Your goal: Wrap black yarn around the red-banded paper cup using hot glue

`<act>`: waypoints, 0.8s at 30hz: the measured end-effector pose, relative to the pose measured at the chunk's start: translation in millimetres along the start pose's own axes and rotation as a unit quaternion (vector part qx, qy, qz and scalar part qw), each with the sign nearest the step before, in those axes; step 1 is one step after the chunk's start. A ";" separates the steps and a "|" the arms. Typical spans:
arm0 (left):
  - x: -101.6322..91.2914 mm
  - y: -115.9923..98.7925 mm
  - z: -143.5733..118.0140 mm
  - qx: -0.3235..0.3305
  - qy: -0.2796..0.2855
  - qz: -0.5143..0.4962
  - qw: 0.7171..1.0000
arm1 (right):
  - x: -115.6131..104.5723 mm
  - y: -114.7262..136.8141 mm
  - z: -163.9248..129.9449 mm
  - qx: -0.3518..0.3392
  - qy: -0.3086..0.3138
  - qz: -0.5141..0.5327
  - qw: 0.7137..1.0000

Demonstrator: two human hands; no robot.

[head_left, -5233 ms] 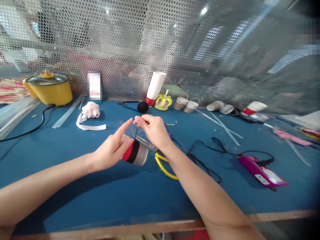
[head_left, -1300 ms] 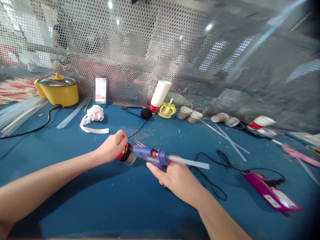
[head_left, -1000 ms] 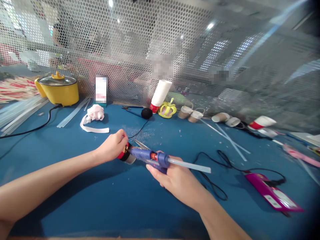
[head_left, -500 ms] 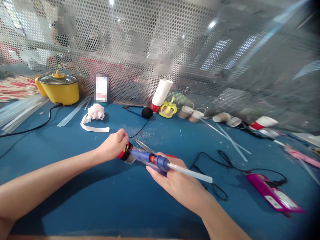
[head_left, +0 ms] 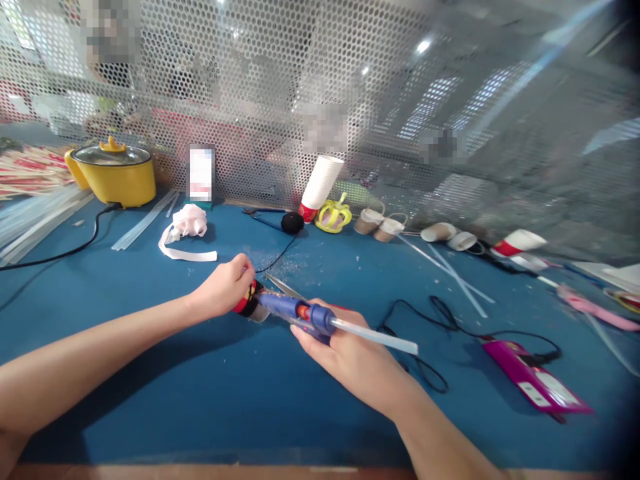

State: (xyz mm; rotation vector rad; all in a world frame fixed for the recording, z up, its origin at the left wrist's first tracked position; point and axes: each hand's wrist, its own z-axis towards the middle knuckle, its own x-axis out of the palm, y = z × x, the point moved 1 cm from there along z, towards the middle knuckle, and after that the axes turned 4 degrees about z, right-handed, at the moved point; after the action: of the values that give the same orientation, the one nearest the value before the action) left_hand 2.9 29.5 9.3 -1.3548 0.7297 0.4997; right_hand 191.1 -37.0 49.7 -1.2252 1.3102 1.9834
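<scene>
Bare blue table [head_left: 210,393] lies near; black cord [head_left: 425,320] loops right.

The glue gun [head_left: 295,312] is blue, the cup [head_left: 249,305] apparently red-and-black banded, the pot [head_left: 114,175] yellow, the table [head_left: 200,373] blue.

A blue bench [head_left: 150,373] carries a yellow pot [head_left: 113,175] with a glass lid at the far left, its black cord [head_left: 55,256] trailing forward. Clear glue sticks [head_left: 140,227] lie beside it, and a white ribbon rosette [head_left: 185,223] sits just to their right. Against the perforated metal screen [head_left: 280,100] lean a stack of white cups [head_left: 320,183], a black ball [head_left: 289,222] and a yellow crown-shaped piece [head_left: 333,217]. Further right lie small brown paper cups [head_left: 377,225] and tipped white cups [head_left: 445,233]. A magenta device [head_left: 533,380] with a black cable [head_left: 450,320] rests near the right edge.
</scene>
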 end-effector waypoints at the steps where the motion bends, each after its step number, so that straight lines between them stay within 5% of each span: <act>1: 0.1 0.1 0.1 0.001 0.000 0.001 1.000 | 0.7 -1.4 -0.3 -0.001 0.001 -0.001 1.000; 13: -0.6 -1.3 -2.3 -0.001 0.010 -0.006 1.000 | 2.1 -5.9 1.6 -0.010 0.016 -0.018 1.000; 24: -2.0 0.6 -4.9 0.041 0.031 -0.013 0.999 | 0.1 -8.8 2.8 0.109 0.032 0.059 0.992</act>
State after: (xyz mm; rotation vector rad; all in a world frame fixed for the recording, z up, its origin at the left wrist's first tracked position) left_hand 0.2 25.0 10.1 -1.3072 0.7738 0.4039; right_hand 196.6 -30.7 45.8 -1.1389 1.6174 1.8343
